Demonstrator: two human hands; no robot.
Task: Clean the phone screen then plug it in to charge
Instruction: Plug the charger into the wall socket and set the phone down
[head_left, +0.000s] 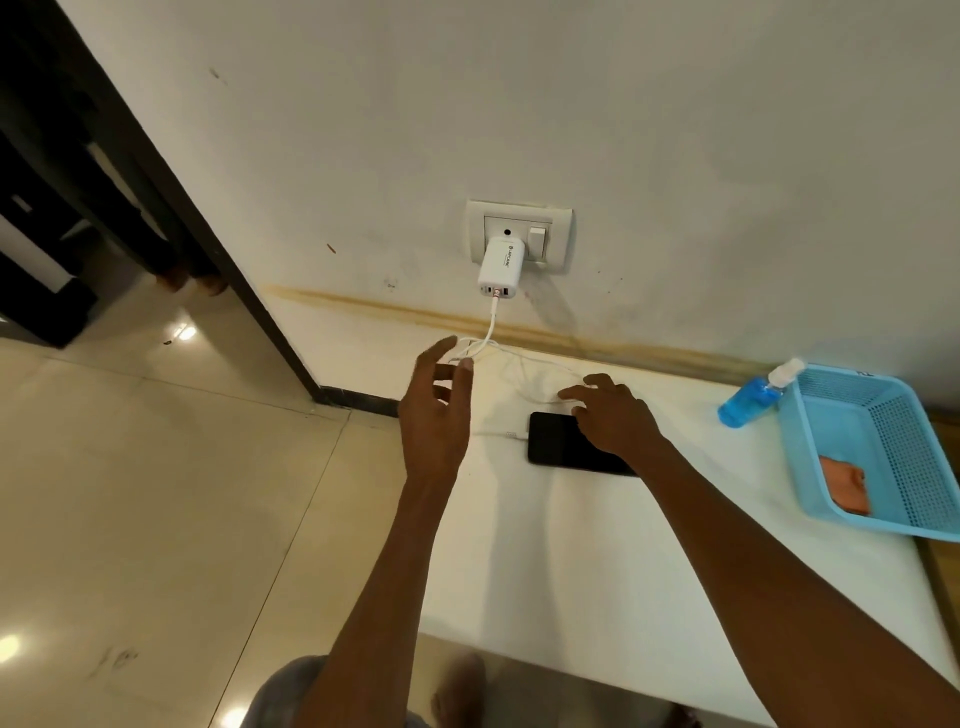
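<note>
Phone: the flat black slab phone (566, 447) is laid near the white worktop's (571, 561) left edge, long axis along the wall, white cable (491, 332) plugged in.
Hands: right hand (613, 415) is rested on it, fingers spread; left hand (436, 410) is held open, empty, beside the cable.

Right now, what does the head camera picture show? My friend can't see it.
A black phone lies on a white table with a white cable running from its end up to a wall charger. The right hand rests on the phone; the left hand hovers open by the cable.
</note>
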